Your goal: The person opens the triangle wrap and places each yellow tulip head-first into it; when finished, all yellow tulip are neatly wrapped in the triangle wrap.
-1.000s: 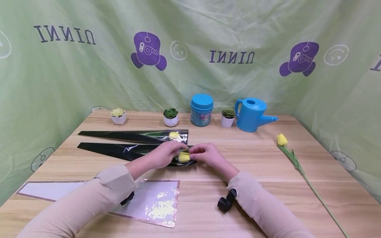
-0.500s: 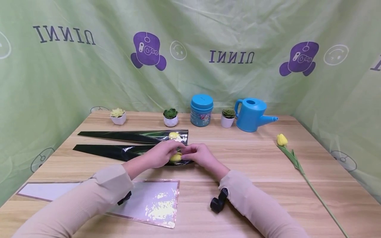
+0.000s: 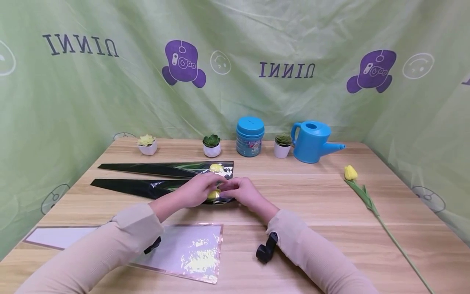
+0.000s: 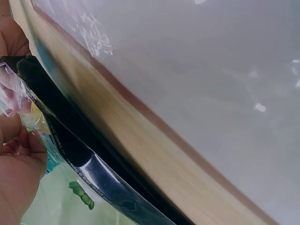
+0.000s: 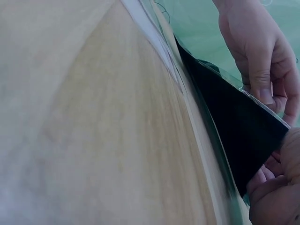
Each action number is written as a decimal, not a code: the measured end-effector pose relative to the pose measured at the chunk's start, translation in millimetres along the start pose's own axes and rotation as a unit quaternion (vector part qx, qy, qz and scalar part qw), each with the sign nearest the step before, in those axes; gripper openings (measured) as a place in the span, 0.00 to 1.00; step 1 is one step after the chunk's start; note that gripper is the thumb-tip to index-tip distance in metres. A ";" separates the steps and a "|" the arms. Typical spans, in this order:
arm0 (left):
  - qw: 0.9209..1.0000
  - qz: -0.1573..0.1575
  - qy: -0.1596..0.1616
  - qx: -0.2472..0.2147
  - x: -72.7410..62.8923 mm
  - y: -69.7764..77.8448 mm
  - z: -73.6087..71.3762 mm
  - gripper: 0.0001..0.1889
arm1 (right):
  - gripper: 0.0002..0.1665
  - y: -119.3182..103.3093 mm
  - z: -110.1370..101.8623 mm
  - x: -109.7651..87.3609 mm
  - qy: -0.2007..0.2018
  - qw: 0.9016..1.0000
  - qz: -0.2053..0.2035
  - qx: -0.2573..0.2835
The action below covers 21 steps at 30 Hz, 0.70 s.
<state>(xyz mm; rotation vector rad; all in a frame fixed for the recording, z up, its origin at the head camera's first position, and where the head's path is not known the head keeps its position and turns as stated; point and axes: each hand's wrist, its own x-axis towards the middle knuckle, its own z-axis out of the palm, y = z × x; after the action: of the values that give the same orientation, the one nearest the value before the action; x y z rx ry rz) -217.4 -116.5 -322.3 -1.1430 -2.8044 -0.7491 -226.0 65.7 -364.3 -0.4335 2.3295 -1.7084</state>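
A yellow tulip [image 3: 214,194] lies inside a black flower sleeve with a clear front [image 3: 136,186], its head near the wide mouth. My left hand [image 3: 200,190] pinches the clear film at the sleeve's upper edge; the left wrist view shows this left hand [image 4: 21,173] with thumb and fingertips together on the film. From the right, my right hand [image 3: 244,194] reaches into the mouth, its fingers at the tulip head. In the right wrist view the right hand [image 5: 276,197] is partly hidden by the sleeve's black back [image 5: 229,117]. The tulip's stem is mostly covered.
Behind lies another filled black sleeve [image 3: 147,167]. In front is a flat white sleeve [image 3: 187,249]. A loose yellow tulip [image 3: 350,173] lies at the right. Potted plants [image 3: 211,146], a blue jar [image 3: 250,136] and a blue watering can [image 3: 312,143] line the back.
The tulip head has moved left, deeper into the sleeve, and my right hand has moved left with it. The left hand has shifted slightly left and keeps its hold on the film.
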 end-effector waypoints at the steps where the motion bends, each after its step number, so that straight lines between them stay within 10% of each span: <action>1: 1.000 0.002 0.001 0.002 -0.1 -0.6 0.1 0.20 | 0.16 -1.0 -1.0 -0.8 0.000 1.000 -0.001 -0.002; 11: 1.000 0.004 0.015 0.005 -3.8 -6.0 1.3 0.19 | 0.20 -6.4 -36.5 -18.7 0.010 1.000 0.020 0.004; 21: 0.999 -0.028 -0.003 0.026 -9.3 -10.7 -1.0 0.19 | 0.28 0.1 -125.3 -71.7 0.064 0.996 0.026 -0.064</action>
<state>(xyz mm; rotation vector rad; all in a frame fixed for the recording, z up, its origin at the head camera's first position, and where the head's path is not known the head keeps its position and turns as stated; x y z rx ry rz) -217.8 -129.6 -327.8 -1.0656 -2.8526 -0.6726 -202.5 203.1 -326.6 -0.2911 2.5271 -1.6128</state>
